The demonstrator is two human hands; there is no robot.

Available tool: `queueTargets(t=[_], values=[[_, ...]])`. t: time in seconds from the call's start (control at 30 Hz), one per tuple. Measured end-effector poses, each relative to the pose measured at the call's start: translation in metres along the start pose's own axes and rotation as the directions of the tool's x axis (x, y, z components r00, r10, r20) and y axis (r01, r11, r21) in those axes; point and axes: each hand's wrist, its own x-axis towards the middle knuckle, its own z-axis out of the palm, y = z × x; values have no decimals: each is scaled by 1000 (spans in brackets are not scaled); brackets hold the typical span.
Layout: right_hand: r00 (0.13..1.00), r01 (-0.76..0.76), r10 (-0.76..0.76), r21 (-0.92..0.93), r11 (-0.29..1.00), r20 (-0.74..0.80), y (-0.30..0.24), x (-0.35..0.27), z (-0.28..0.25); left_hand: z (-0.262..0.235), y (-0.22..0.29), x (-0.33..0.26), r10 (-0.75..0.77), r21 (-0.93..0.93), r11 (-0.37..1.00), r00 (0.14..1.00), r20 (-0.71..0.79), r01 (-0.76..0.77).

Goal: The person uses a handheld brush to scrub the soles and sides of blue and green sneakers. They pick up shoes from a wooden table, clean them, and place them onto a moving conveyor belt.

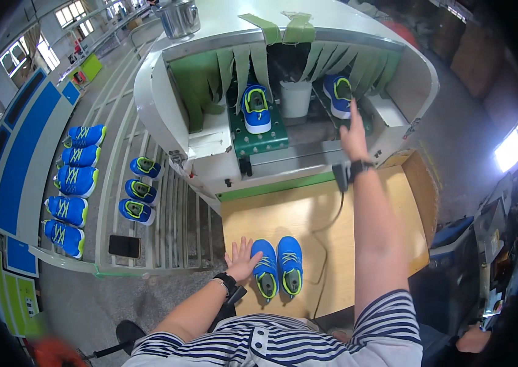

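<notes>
A pair of blue sneakers with yellow-green trim stands on the pale wooden board, the left sneaker [264, 263] beside the right sneaker [290, 263], toes away from me. My left hand [242, 261] lies with spread fingers on the board, its thumb side against the left sneaker. Reaching forward, my right hand [353, 136] has its index finger stretched toward a blue sneaker [336, 98] at the machine's right opening. Whether the fingertip touches it I cannot tell. Another blue sneaker [256, 110] sits on the green conveyor belt [262, 139] in the left opening.
Green fabric strips [259, 64] hang over the openings of the white machine [155, 104]. Several blue sneakers [78, 181] and a phone [125, 246] rest on the rack at left. A cable [325, 257] crosses the board. Another person's hand [473, 338] shows at lower right.
</notes>
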Motion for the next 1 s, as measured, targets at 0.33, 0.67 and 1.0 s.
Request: queueTargets(t=[0.33, 0.67, 1.0], values=[[644, -9, 370, -477, 879, 670, 8, -443, -112, 9, -6, 11, -21, 72, 997, 999, -49, 24], [607, -48, 449, -534, 844, 656, -19, -463, -123, -6, -1, 17, -20, 112, 994, 999, 26, 17], [609, -21, 467, -576, 817, 641, -15, -466, -121, -8, 5, 13, -23, 80, 997, 1000, 10, 22]])
